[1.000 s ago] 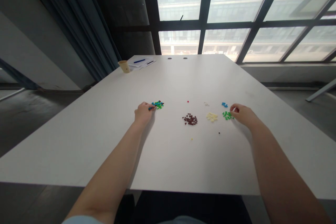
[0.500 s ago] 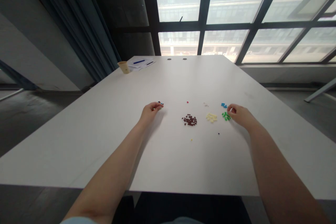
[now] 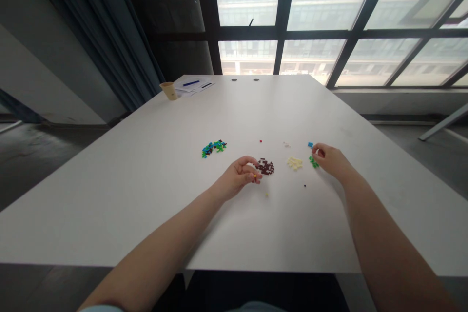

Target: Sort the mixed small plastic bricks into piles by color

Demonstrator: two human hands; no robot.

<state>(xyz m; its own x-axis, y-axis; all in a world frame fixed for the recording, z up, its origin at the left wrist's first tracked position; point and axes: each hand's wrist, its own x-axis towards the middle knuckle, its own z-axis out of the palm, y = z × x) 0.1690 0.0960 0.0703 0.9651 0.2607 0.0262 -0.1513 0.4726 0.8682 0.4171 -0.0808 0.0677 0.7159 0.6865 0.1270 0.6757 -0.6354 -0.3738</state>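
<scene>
My left hand (image 3: 244,175) is closed in a pinch on a small yellow toy brick (image 3: 255,176), at the left edge of the dark brown brick pile (image 3: 266,166). Over the gap between the green bricks (image 3: 313,161) and the blue bricks (image 3: 310,145) is my right hand (image 3: 325,154), its fingers curled together; whatever they hold is hidden. Pale yellow bricks (image 3: 294,163) lie between the brown and green piles. A mixed pile of blue, green and brown bricks (image 3: 214,147) sits to the left, beyond my left hand.
Single bricks lie apart: a red one (image 3: 261,141), a black one (image 3: 304,185) and a yellow one (image 3: 266,195). Some whitish bricks (image 3: 286,145) are behind the pale pile. At the far left are a paper cup (image 3: 169,91) and papers (image 3: 201,87) with a pen (image 3: 191,83).
My left hand has moved right and nearer, from the mixed pile to the brown bricks, and a yellow brick shows in its fingers. My right hand has shifted slightly left.
</scene>
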